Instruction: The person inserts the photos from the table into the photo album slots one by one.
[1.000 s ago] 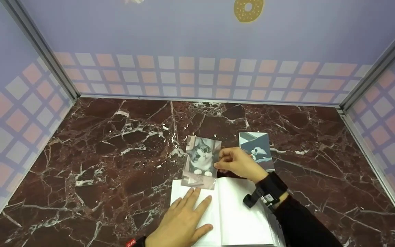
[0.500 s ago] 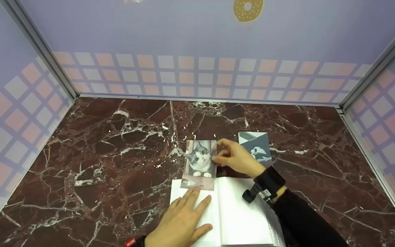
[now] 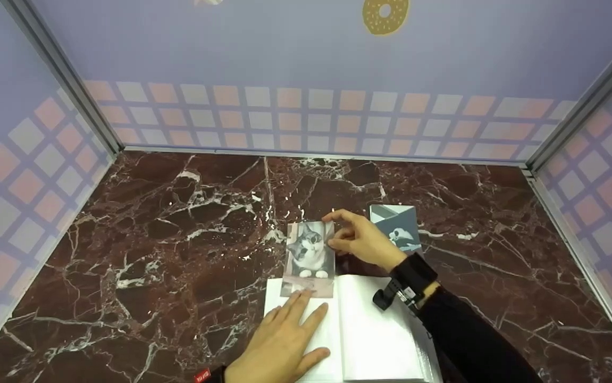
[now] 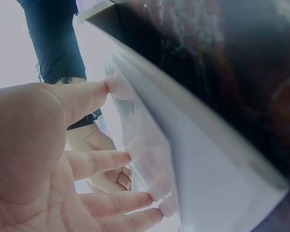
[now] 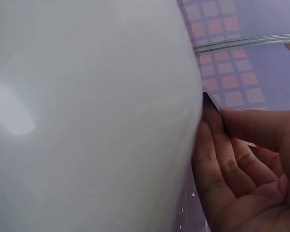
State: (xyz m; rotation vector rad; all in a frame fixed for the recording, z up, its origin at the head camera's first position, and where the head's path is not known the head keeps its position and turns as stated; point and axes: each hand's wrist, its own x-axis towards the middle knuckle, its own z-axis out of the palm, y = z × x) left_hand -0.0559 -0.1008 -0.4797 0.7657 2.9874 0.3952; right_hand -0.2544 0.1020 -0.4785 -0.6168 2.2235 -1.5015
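Observation:
A photo card of a grey-and-white cat (image 3: 311, 255) stands with its lower end over the top of the open album's left page (image 3: 279, 292). Whether that end is inside the page's clear sleeve, I cannot tell. At the card's right edge my right hand (image 3: 361, 242) holds it between thumb and fingers, the index finger at the top right corner. My left hand (image 3: 279, 338) lies flat on the left page, fingers spread, fingertips near the card's bottom edge. In the left wrist view, its fingertips (image 4: 123, 157) touch the clear plastic page.
Behind my right hand lies a stack of blue cards (image 3: 399, 226), partly covered by it. The album's right page (image 3: 380, 335) is white and glossy. The dark red marble tabletop (image 3: 178, 255) is enclosed by purple walls (image 3: 284, 53) with pink and white squares.
The cat card has straightened and slid slightly down over the left page. My right hand's index finger has moved up to the card's top corner. The left hand stays in place.

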